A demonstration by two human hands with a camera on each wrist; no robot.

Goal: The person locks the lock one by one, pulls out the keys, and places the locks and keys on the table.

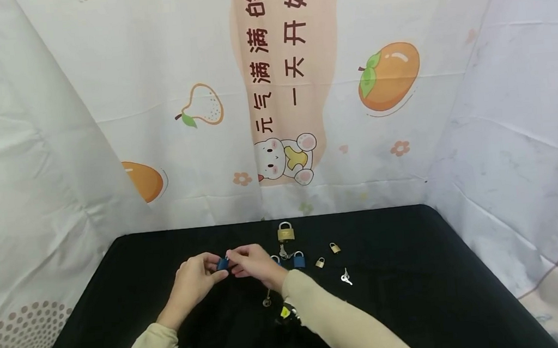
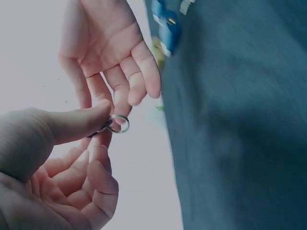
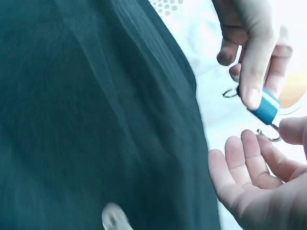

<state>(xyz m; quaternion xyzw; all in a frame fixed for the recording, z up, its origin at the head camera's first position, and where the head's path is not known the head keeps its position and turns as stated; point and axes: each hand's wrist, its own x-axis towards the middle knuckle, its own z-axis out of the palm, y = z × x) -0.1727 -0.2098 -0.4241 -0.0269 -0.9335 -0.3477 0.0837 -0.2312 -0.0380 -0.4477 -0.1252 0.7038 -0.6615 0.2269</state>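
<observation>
My left hand (image 1: 194,276) grips the body of a small blue padlock (image 3: 265,106) between thumb and fingers. At the padlock's end near the left thumb, a metal key ring (image 2: 119,123) sticks out. My right hand (image 1: 255,263) meets it from the other side, thumb and index finger pinching at the shackle (image 3: 271,135), whose hooked end shows free of the body in the right wrist view. The other right fingers are spread below it. Both hands are raised over the left half of the black table (image 1: 393,318).
Behind the right hand stand a large brass padlock (image 1: 286,233) with keys (image 1: 283,252) before it and a blue padlock (image 1: 299,260); another blue padlock (image 1: 276,260) is partly hidden. Rightward lie two small brass padlocks (image 1: 334,247) and keys (image 1: 346,277). A key (image 1: 267,300) lies below the right wrist.
</observation>
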